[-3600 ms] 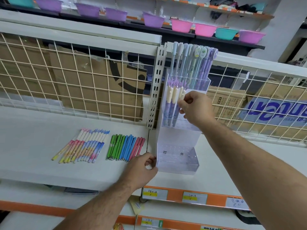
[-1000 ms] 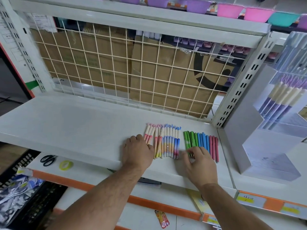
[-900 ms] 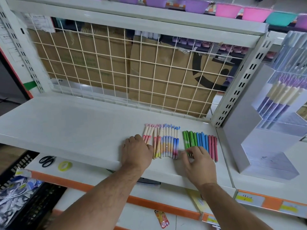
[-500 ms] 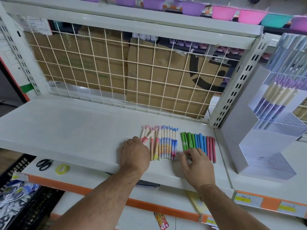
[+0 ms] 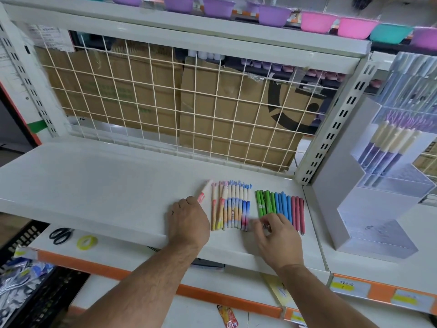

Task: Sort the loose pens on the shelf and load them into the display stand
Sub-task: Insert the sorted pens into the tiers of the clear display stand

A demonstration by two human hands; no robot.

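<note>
Two rows of loose pens lie on the white shelf (image 5: 94,185): pastel pink and blue pens (image 5: 233,207) on the left, green, blue and red pens (image 5: 281,205) on the right. My left hand (image 5: 189,221) lies left of the pastel row, its curled fingers holding one pink pen (image 5: 204,192) that tilts away from the others. My right hand (image 5: 276,237) sits at the near ends of the green pens, thumb and fingers pinching the lower end of one. The clear tiered display stand (image 5: 369,223) is at the right, with cream and purple pens (image 5: 387,147) in a tier.
A wire grid (image 5: 165,110) with cardboard boxes behind it closes the shelf's back. A slotted upright (image 5: 331,129) stands between the pens and the stand. Scissors (image 5: 60,235) and a yellow tape roll (image 5: 87,242) lie on the lower shelf. Coloured bowls (image 5: 316,21) line the top.
Both hands left the display stand and came down to the loose pens. In the last half second my left hand drew one pink pen out to the left, tilting it.
</note>
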